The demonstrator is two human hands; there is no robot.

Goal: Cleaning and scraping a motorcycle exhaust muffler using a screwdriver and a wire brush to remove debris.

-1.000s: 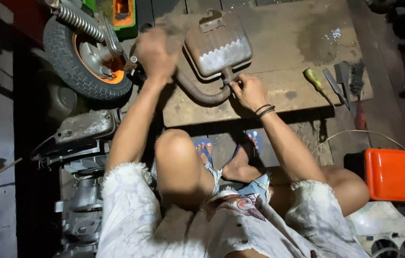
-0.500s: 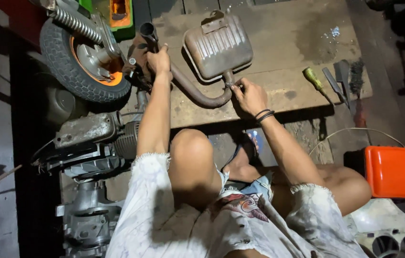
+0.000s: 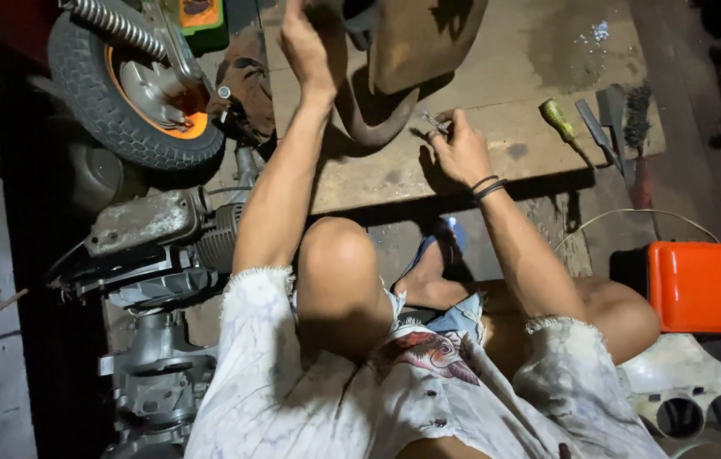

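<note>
My left hand (image 3: 305,42) raised, grasping bent pipe end of rusty muffler (image 3: 415,42), lifted above wooden board (image 3: 513,136). My right hand (image 3: 460,146) pinching small metal part (image 3: 435,124) near pipe curve. Green-handled screwdriver (image 3: 560,119) lying right on board. Scooter wheel (image 3: 122,93) at left.

The top edge cuts off the rusty muffler (image 3: 415,42) and the left hand's (image 3: 305,42) fingertips gripping its far end, so that grip is unclear, while the small metal piece (image 3: 435,123) pinched in the right hand (image 3: 462,149) is too tiny to identify.
</note>
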